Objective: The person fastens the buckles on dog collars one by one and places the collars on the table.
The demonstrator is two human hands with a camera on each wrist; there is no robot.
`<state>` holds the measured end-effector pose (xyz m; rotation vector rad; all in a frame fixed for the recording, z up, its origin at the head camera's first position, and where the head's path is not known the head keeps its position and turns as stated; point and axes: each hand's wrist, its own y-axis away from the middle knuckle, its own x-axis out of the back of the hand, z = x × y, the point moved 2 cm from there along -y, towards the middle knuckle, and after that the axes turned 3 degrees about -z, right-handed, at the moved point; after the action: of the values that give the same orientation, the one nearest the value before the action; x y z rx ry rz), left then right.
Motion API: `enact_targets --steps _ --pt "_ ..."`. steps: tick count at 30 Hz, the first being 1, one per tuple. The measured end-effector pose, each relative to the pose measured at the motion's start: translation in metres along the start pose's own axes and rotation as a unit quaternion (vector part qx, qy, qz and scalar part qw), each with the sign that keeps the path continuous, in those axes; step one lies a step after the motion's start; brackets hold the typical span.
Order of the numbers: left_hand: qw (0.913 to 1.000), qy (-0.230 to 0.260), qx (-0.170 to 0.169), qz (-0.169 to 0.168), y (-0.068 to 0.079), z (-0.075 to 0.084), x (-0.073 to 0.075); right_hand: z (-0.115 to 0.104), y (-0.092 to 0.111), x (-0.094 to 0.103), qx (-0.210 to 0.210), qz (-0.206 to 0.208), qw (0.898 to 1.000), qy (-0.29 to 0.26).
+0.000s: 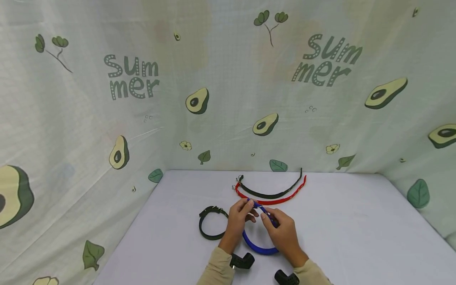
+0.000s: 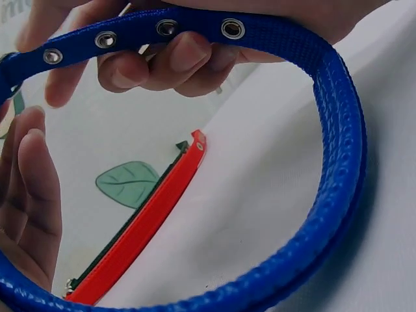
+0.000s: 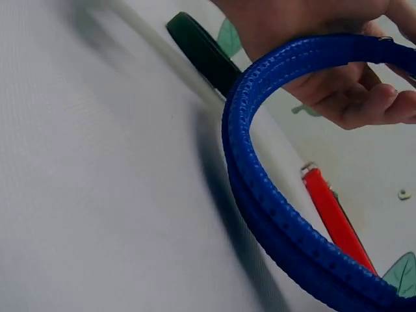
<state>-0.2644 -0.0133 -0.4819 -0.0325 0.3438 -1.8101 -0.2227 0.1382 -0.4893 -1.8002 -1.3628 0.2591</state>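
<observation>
Grip: the left hand (image 1: pixel 239 215) pinches the blue collar (image 1: pixel 261 250) between thumb and fingers near eleven o'clock on its loop; the right hand (image 1: pixel 285 233) pinches it between one and two o'clock. The collar hangs between both hands over the white table (image 1: pixel 356 221), its padded curve at six o'clock toward the wearer. In the left wrist view, its narrow strap (image 2: pixel 136 31) shows a row of four metal-ringed holes.

Surroundings, read clockwise from the blue collar: at twelve to one o'clock, just beyond the fingers, a red collar (image 1: pixel 285 200) and a dark curved collar (image 1: pixel 265 195) lie side by side; between nine and ten o'clock, beside the left hand, lies a dark round collar (image 1: pixel 210 237).

Lettering: the cloth backdrop (image 1: pixel 228 59) carries the word "summer" twice, split as "sum" over "mer" in dotted letters, once toward half past ten (image 1: pixel 133 77) and once, tilted, toward one o'clock (image 1: pixel 327 60). Printed avocados and leaves surround the words.
</observation>
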Motion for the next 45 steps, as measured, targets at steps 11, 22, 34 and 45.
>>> enact_targets --steps 11,22,34,45 --pt "0.9985 -0.001 -0.032 -0.045 0.000 0.004 -0.004 -0.010 -0.005 0.000 -0.158 -0.047 0.984 -0.067" --pt "0.9965 0.010 -0.045 -0.070 0.000 0.002 -0.008 -0.010 -0.009 0.002 -0.217 -0.046 0.966 -0.133" --pt "0.9983 -0.005 -0.058 -0.011 0.004 0.003 -0.004 -0.008 -0.006 0.002 -0.211 -0.058 0.962 -0.163" --pt "0.9977 0.032 -0.057 0.014 0.003 0.005 0.002 -0.006 -0.004 0.002 -0.212 -0.077 0.961 -0.160"
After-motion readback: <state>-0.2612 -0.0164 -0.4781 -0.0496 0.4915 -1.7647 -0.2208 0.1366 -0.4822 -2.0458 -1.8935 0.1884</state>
